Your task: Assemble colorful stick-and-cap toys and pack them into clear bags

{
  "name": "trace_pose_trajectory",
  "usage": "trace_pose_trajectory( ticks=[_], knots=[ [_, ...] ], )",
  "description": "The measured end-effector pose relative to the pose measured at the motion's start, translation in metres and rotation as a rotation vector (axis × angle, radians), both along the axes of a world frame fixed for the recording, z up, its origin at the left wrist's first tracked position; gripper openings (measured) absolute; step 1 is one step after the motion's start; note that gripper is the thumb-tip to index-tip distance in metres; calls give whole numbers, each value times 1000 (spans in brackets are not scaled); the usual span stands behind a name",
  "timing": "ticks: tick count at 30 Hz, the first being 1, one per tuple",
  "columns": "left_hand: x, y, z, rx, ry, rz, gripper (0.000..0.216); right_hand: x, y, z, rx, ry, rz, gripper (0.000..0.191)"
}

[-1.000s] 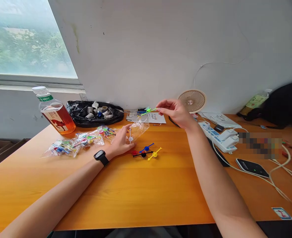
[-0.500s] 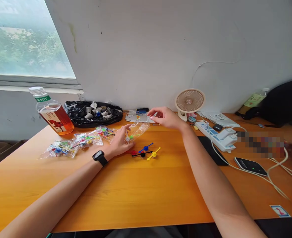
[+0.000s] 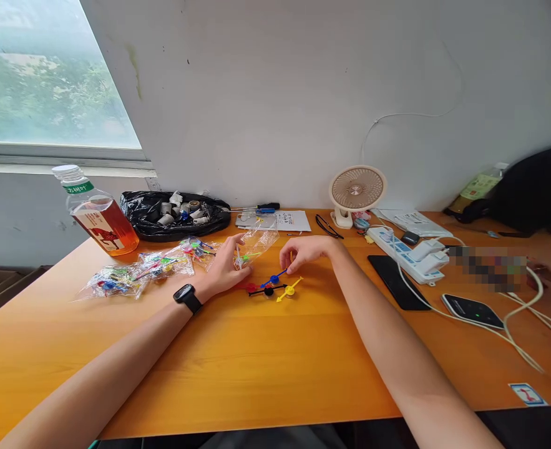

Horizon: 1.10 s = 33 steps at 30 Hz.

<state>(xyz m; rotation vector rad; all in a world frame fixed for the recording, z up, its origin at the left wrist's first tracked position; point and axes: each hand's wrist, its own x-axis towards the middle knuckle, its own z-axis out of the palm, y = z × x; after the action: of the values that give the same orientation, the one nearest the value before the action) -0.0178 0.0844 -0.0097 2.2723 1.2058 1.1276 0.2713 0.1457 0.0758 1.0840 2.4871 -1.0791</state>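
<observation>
My left hand (image 3: pixel 229 267), a black watch on its wrist, grips a clear plastic bag (image 3: pixel 264 237) between thumb and fingers. White and green pieces show beside and through the bag. To its right, my right hand (image 3: pixel 303 251) has its fingers curled in a pinch at the tip of a blue arrow spinner (image 3: pixel 274 280), which still lies on the table. Close by are a black arrow spinner (image 3: pixel 268 291) and a yellow arrow spinner (image 3: pixel 289 290). A red spinner (image 3: pixel 251 287) is partly hidden near my left hand.
Several bagged spinners (image 3: pixel 116 282) lie to the left, near a drink bottle (image 3: pixel 102 218). Behind are a black bag of grey fittings (image 3: pixel 148 221), screwdrivers (image 3: pixel 268 207) and a small fan (image 3: pixel 357 189). At right are a power strip (image 3: pixel 397 254), phone-like device (image 3: pixel 472 310) and cables.
My right hand has let go of the plastic bag's upper end and come down toward me to the blue spinner. My left hand keeps its place on the bag.
</observation>
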Motion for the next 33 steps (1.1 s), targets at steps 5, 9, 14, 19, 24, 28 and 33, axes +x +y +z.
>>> trace_pose_trajectory(
  ticks=[5, 9, 14, 19, 24, 28, 33],
  knots=[
    [0, 0, 1, -10, 7, 9, 75, -5, -1, -9, -24, -16, -9, 52],
    [0, 0, 1, -16, 13, 11, 74, -5, -3, -3, -34, -10, -28, 47],
    [0, 1, -1, -5, 15, 6, 75, 5, -15, 28, -152, 246, -68, 39],
    [0, 0, -1, 12, 39, -6, 77, 17, -39, 67, 3, 580, -203, 33],
    [1, -3, 1, 32, 51, 2, 76, 15, -39, 73, 337, 741, -502, 23],
    [2, -3, 2, 37, 53, 4, 76, 5, -27, 61, 559, 574, -583, 19],
    [2, -4, 3, 50, 58, -2, 75, -2, -25, 56, 690, 503, -535, 13]
  ],
)
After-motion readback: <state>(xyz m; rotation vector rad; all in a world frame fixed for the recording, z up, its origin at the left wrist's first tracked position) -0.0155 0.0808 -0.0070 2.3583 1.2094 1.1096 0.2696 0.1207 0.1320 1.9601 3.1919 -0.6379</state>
